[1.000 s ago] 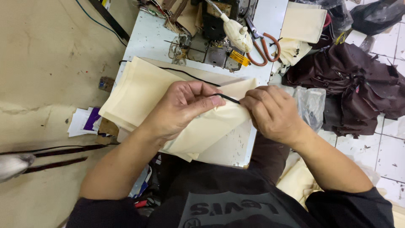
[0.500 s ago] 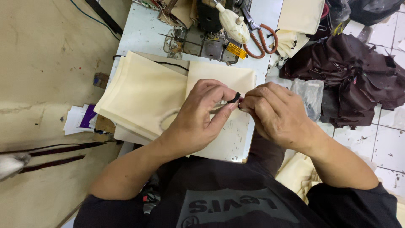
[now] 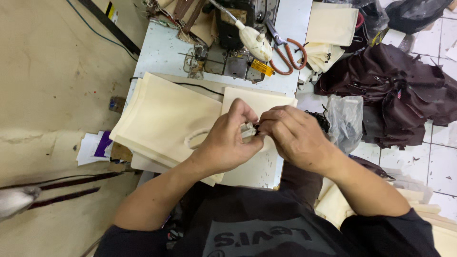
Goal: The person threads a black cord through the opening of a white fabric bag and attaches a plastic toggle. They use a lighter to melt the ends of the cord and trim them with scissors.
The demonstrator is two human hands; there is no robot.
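From the head camera, looking straight down: a person sits at a pale sewing bench (image 3: pixel 162 52) with both hands meeting over a cream fabric piece (image 3: pixel 259 102) that lies flat at the bench's near edge. The left hand (image 3: pixel 228 140) is curled, thumb and forefinger pinching a short black cord (image 3: pixel 257 127), of which only a tiny dark tip shows between the fingers. The right hand (image 3: pixel 293 135) closes in from the other side, its fingertips pinched on the same spot, so the two hands touch; they seem to be working the cord end at the fabric's edge, held up just above the cloth where the eyes can follow it. Beside the left hand lies a stack of cream fabric panels (image 3: pixel 164 114), fanned slightly, with a pale loop handle (image 3: pixel 195 139) resting on top and a thin black cord line along its far edge. Beyond stands the sewing machine (image 3: pixel 228 43), with orange-handled scissors (image 3: pixel 285 52) just to its right. Off the bench to the right sit a crumpled clear plastic bag (image 3: pixel 345 121) and a heap of dark brown material (image 3: pixel 400 90) on the tiled floor.
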